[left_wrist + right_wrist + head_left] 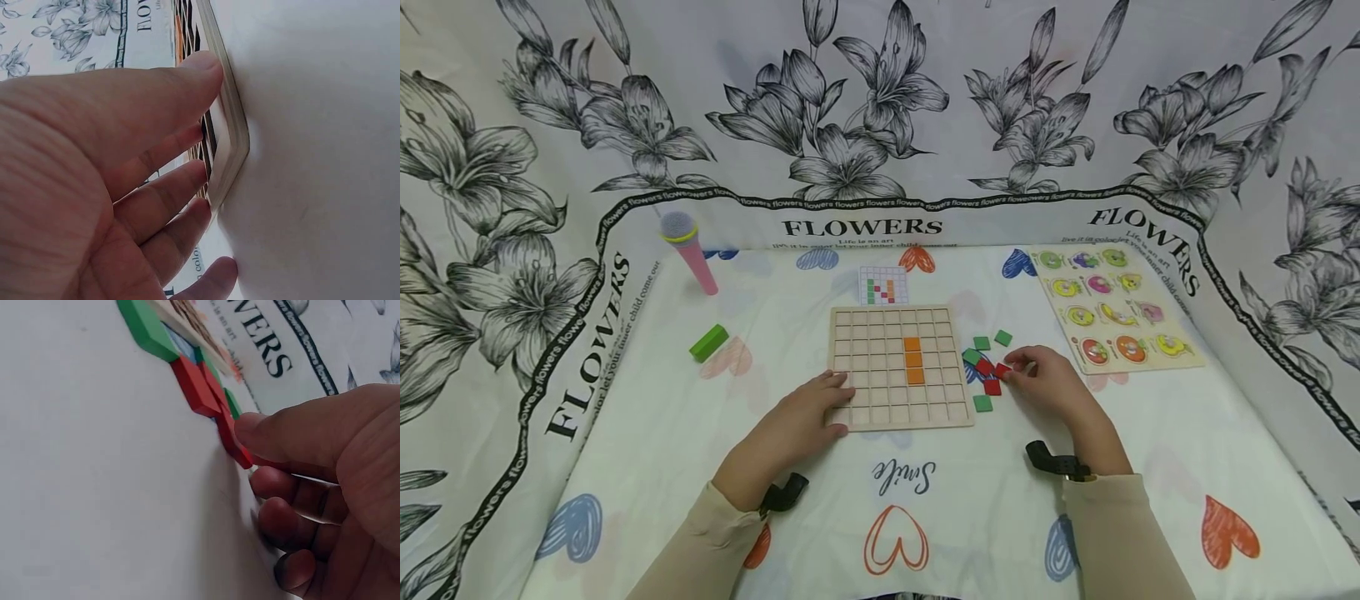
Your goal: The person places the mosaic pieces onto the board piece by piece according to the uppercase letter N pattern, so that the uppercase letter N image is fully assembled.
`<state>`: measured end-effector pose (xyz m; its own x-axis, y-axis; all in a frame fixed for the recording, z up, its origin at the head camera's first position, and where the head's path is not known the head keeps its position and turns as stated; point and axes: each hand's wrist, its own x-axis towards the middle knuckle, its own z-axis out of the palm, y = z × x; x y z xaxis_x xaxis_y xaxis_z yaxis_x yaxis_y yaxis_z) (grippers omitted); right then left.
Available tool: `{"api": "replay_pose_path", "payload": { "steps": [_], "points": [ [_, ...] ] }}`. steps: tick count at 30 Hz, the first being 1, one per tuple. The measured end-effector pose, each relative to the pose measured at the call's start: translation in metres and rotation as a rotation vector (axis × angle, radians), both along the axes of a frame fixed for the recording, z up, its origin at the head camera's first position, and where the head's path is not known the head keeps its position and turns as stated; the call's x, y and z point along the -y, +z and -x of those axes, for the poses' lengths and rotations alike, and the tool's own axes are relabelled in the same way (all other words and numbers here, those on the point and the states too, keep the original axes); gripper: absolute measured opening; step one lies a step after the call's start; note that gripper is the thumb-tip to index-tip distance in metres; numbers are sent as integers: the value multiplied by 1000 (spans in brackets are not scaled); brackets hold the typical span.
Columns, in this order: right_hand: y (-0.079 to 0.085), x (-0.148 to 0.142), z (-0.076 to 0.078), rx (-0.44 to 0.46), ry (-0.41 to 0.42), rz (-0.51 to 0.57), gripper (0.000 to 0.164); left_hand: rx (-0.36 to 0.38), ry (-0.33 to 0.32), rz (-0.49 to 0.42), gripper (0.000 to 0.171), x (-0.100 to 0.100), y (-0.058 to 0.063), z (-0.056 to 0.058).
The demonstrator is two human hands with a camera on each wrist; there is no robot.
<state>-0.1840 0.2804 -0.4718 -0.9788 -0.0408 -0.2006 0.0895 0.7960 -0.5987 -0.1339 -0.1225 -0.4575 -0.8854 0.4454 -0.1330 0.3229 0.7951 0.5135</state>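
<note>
A wooden grid board (887, 408) lies on the table, with three orange tiles (913, 360) in one column. My left hand (801, 417) rests at the board's near left corner, thumb on the near edge and loosely extended fingers along the left side. Right of the board, my right hand (1047, 385) pinches a red tile (234, 442) between thumb and index finger. Two more red tiles (992, 387) and several green tiles (982, 403) lie beside it. The left wrist view shows the board's corner (236, 147) close to the fingertips.
Behind the board lies a small pattern card (883, 286) with coloured squares. A pink toy microphone (700, 267) and a green block (709, 343) are at the left. On the right lies a fruit picture board (1112, 312). A flowered cloth covers table and backdrop.
</note>
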Motion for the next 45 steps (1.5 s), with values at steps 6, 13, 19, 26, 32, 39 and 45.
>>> {"api": "replay_pose_path", "payload": {
  "steps": [6, 13, 19, 26, 32, 39, 45],
  "points": [
    [-2, 5, -2, -14, -10, -7, 25, -1, -3, -6, 57, 2, 0, 0],
    [-1, 8, -3, -18, -5, -30, 21, 2, 6, 3, 58, 1, 0, -1],
    [0, 12, -3, -14, -37, -21, 19, 3, 10, 0, 58, 1, 1, -2],
    [2, 15, -4, 3, -36, -5, 22, 7, 19, 6, 59, 0, 0, -1],
    [5, 23, -6, -39, -47, 21, 15, 0, 14, 2, 57, 1, -1, -1],
    [16, 70, -9, -122, 40, 130, 12, 0, 19, 5, 57, 1, 0, -2],
    [14, 108, -7, -97, 142, 142, 11, -8, 11, -5, 57, 1, 1, -2]
  ]
}}
